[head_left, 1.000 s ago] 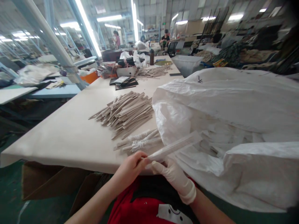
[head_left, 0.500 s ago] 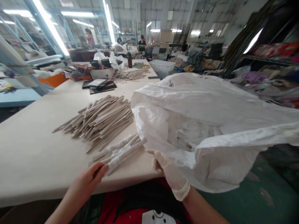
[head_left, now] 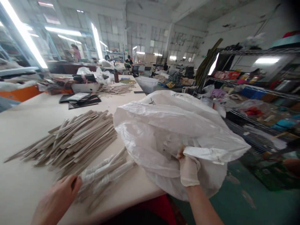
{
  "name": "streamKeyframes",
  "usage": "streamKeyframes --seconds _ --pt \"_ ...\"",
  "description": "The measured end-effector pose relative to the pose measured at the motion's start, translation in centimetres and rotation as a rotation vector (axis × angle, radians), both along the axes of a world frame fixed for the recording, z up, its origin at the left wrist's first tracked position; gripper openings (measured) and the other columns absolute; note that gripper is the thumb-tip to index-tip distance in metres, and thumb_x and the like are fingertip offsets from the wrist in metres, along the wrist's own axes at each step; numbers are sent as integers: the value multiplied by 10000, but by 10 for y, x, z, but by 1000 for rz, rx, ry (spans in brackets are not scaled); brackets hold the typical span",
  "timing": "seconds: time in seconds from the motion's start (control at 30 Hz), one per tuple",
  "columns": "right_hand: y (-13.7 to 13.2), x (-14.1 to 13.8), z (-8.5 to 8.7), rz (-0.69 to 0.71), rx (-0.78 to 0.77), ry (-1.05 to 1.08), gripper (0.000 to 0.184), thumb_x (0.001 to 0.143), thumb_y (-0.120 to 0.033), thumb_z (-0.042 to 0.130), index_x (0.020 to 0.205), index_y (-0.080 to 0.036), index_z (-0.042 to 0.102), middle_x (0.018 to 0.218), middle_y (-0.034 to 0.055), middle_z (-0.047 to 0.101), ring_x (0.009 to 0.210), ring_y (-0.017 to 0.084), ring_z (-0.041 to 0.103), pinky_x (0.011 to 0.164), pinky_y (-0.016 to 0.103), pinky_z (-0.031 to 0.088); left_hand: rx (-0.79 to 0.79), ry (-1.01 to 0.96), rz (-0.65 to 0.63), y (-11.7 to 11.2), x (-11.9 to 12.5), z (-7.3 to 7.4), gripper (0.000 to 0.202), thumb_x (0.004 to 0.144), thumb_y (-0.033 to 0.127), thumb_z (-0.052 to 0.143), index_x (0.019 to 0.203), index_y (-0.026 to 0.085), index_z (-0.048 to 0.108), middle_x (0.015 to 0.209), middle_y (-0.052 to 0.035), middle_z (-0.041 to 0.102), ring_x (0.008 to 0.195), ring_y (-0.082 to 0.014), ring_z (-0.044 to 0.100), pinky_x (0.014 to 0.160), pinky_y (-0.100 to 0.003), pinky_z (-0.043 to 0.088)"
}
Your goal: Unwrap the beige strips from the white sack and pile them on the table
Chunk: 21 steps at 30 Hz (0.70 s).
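Note:
My left hand (head_left: 62,190) is bare, its fingers closed at the near end of some beige strips wrapped in clear plastic (head_left: 103,175) on the table. Thumb and forefinger seem to pinch that wrapped bundle. At the mouth of a big white woven sack (head_left: 140,128), my right hand (head_left: 189,168) wears a pale glove and is curled around the sack's near rim, with a fingertip bare. Pale pieces inside the sack are hard to make out. A large pile of loose flat beige strips (head_left: 82,137) lies just beyond my left hand.
The pale table (head_left: 18,125) ends at the right beneath the sack. Dark flat sheets (head_left: 84,101) and a white box (head_left: 85,87) lie farther back, near a brown bottle (head_left: 116,76). Wire shelving (head_left: 255,86) stands to the right. Two people are far off.
My view has turned right. My right hand has gone from beside the sack to its mouth and hold its rim. My left hand stays at the wrapped strips.

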State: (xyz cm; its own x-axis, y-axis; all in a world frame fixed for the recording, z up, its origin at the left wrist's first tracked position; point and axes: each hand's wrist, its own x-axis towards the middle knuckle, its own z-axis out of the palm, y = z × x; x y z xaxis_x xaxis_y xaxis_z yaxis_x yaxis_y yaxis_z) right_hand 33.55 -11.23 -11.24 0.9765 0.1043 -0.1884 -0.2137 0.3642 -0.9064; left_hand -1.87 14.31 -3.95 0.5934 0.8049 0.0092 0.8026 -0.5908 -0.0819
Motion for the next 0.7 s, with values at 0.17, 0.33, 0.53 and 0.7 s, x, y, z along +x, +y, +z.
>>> streamKeyframes --seconds 0.17,0.33,0.53,0.7 --pt "15 -3 -8 -2 -284 2 307 659 -465 554 653 -164 612 568 15 619 508 154 535 536 302 448 225 -28 -101 -14 9 -4 368 832 401 331 992 185 582 1055 -89 628 925 -259 596 775 -380 461" --pt "0 -8 -14 113 -681 -443 388 757 -509 450 847 -195 659 784 75 691 757 249 622 674 359 488 324 -189 -645 -67 113 -4 551 798 459 487 1301 261 381 1370 -81 407 1191 -245 440 923 -346 417" --pt "0 18 -20 156 -867 -804 469 649 -449 627 1061 -225 603 1151 101 591 1211 349 377 1001 489 278 45 65 -787 -75 236 -21 865 608 563 658 1354 331 287 1457 -79 246 1273 -353 282 990 -492 309" --pt "36 90 -55 240 -1071 -1032 536 735 -365 515 1243 -205 451 1334 96 434 1275 305 298 1035 489 229 -22 61 -781 -57 298 -33 913 588 530 685 1363 295 263 1444 -124 238 1228 -351 321 959 -476 328"
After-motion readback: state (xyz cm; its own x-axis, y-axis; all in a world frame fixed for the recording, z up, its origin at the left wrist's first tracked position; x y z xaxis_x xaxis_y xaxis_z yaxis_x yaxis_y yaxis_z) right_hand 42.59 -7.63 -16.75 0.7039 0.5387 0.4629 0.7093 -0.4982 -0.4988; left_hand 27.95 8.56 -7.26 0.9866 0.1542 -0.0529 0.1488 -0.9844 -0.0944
